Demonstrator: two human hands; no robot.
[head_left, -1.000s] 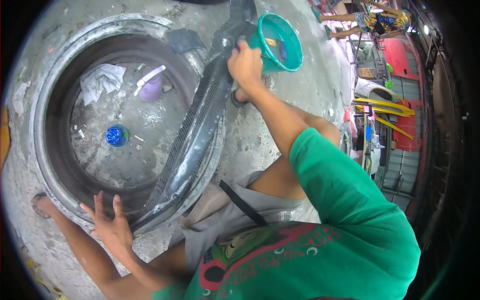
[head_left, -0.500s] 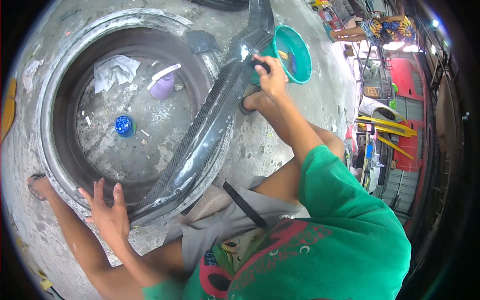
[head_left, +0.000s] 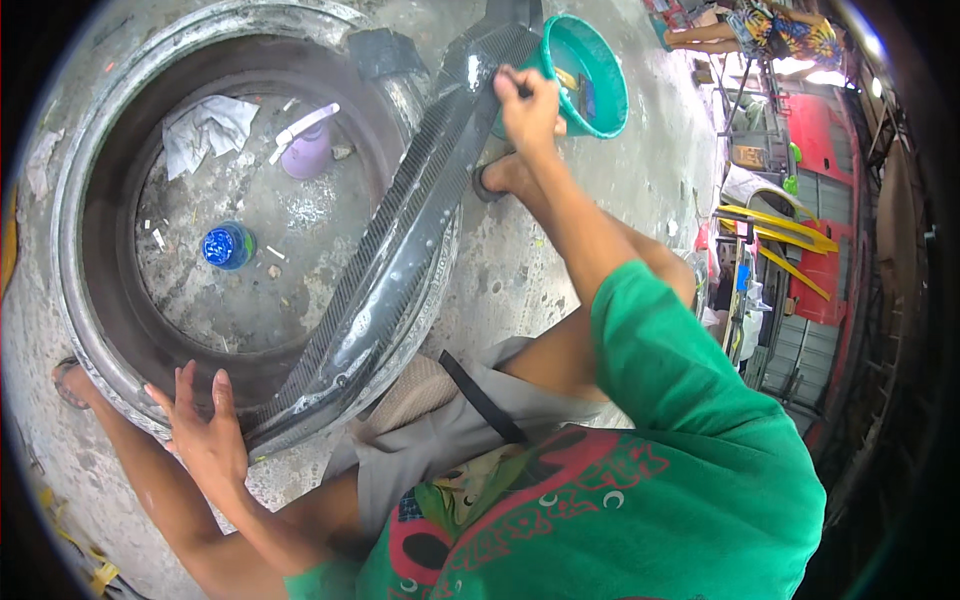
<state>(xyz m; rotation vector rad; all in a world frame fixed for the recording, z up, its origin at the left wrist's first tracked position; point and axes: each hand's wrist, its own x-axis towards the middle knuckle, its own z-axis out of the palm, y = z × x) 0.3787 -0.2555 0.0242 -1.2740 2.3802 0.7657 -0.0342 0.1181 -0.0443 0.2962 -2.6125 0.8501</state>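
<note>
A long, glossy carbon-fibre panel [head_left: 388,262] with a woven pattern and wet streaks lies slantwise across the right side of a large tyre [head_left: 85,290] on the floor. Near its far end, my right hand [head_left: 532,115] is closed round a small dark pad [head_left: 512,76], pressed against the panel; most of the pad is hidden by the fingers. My left hand [head_left: 212,440] rests by the panel's near end at the tyre's edge, fingers spread and holding nothing.
Beside my right hand stands a green bucket [head_left: 612,75] with small items inside. Within the tyre's ring are a grey cloth [head_left: 208,130], a purple spray bottle [head_left: 306,152] and a blue-lidded jar [head_left: 228,246]. Another person [head_left: 770,35] is at the upper right, near racks of car panels.
My right hand has shifted slightly up and left along the panel, pad still in it. The whole scene has moved a little up and left in view. My left hand stays spread.
</note>
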